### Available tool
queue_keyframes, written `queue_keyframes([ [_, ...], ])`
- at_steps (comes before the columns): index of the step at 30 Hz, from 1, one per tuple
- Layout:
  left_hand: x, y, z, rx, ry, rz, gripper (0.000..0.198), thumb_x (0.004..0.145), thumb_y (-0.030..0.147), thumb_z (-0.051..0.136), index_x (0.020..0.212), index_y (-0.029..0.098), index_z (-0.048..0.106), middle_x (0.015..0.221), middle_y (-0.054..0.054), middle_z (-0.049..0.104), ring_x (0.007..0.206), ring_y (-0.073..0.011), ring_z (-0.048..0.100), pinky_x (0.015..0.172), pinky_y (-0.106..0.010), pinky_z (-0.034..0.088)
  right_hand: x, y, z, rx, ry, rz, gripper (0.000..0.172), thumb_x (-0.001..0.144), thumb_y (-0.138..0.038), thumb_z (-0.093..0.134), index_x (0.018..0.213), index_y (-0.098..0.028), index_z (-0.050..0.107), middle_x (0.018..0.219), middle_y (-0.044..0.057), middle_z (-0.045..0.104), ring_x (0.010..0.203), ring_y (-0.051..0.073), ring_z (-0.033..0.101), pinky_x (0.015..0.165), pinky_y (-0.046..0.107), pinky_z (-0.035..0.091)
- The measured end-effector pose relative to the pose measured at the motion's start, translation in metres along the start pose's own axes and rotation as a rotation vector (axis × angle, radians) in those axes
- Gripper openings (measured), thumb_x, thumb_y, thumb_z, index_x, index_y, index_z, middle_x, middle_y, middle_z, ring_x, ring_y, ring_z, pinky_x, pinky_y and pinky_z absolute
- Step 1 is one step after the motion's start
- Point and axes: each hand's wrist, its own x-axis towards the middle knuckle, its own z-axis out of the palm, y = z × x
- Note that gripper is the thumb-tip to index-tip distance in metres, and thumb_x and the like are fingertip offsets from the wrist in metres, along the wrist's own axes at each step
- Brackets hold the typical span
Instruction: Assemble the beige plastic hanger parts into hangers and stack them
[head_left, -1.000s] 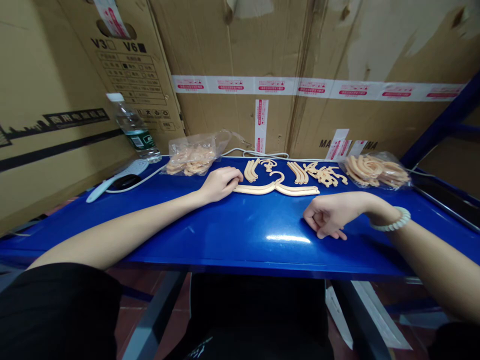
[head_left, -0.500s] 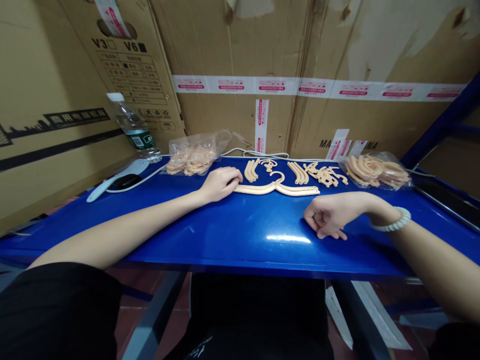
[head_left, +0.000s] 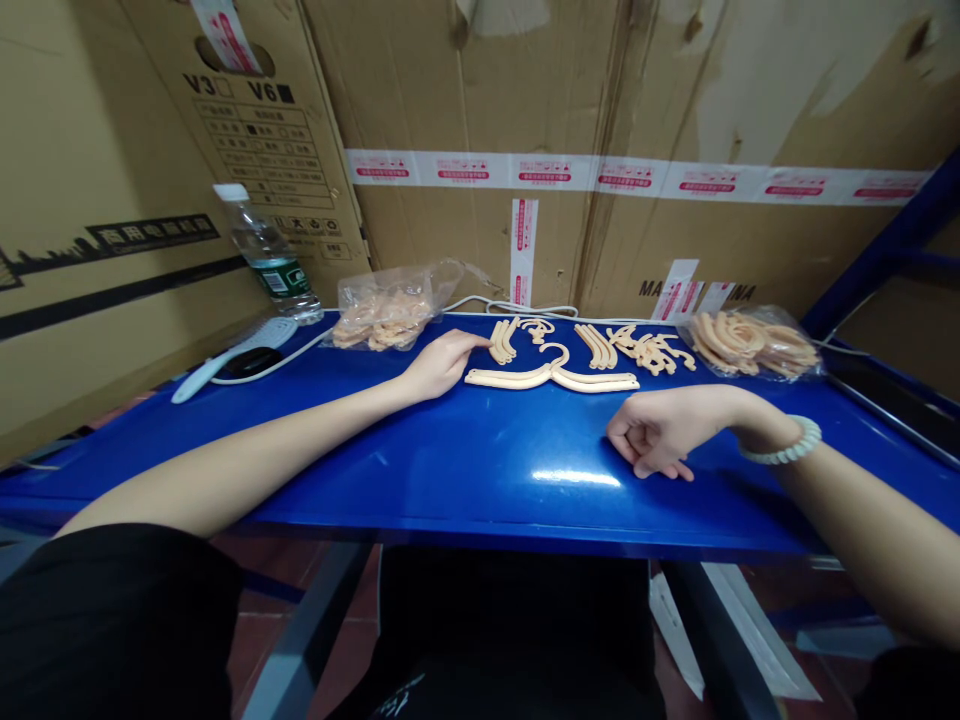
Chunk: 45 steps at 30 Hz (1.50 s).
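Observation:
On the blue table [head_left: 480,470] lies a peach plastic hanger [head_left: 551,378], assembled from curved pieces. My left hand [head_left: 439,365] rests just left of it, fingers stretched out toward a small stack of curved peach pieces [head_left: 501,340]; it holds nothing. My right hand [head_left: 654,435] lies on the table in front of the hanger's right end, fingers loosely curled under, nothing visible in it; a bead bracelet is on that wrist. More loose curved pieces [head_left: 596,345] and small hook parts [head_left: 654,352] lie behind the hanger.
Two clear bags of peach parts sit at the back: one left [head_left: 384,315], one right [head_left: 754,342]. A water bottle [head_left: 266,258], a white brush-like tool [head_left: 229,358] and a white cable [head_left: 517,306] lie at the back left. Cardboard boxes [head_left: 600,150] wall off the rear.
My left hand has opened from a loose curl beside the hanger's left tip and stretched its fingers toward the stack of curved pieces. The right hand has not moved.

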Motion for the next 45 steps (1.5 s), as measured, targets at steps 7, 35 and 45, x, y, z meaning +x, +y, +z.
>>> queue_keyframes([
  [7,0.001,-0.02,0.01,-0.06,-0.094,0.121,0.048,0.095,0.01,0.037,0.135,0.017,0.063,0.136,-0.013,0.067,0.128,-0.0253,0.062,0.11,-0.048,0.049,-0.001,0.002,0.002,0.012,0.011,-0.031,0.03,0.082,-0.042,0.075,0.08,-0.017,0.058,0.058,-0.001,0.067,0.048,0.014,0.065,0.047,0.022,0.046],
  [35,0.001,-0.016,0.011,-0.039,-0.17,0.044,0.044,0.099,0.015,0.039,0.137,0.016,0.06,0.145,-0.015,0.058,0.136,-0.0287,0.054,0.114,-0.053,0.043,0.056,-0.025,-0.113,-0.663,1.031,-0.064,0.021,0.083,-0.013,0.064,0.1,-0.015,0.077,0.088,0.008,0.077,0.079,0.021,0.069,0.07,0.031,0.05],
  [45,0.002,-0.009,0.009,-0.035,-0.121,-0.035,0.029,0.102,0.027,0.048,0.122,0.021,0.068,0.127,-0.013,0.06,0.122,-0.0273,0.058,0.109,-0.051,0.046,0.111,-0.005,-0.139,-0.591,0.93,-0.056,0.024,0.086,-0.036,0.073,0.098,-0.016,0.079,0.088,0.011,0.075,0.076,0.022,0.065,0.063,0.031,0.04],
])
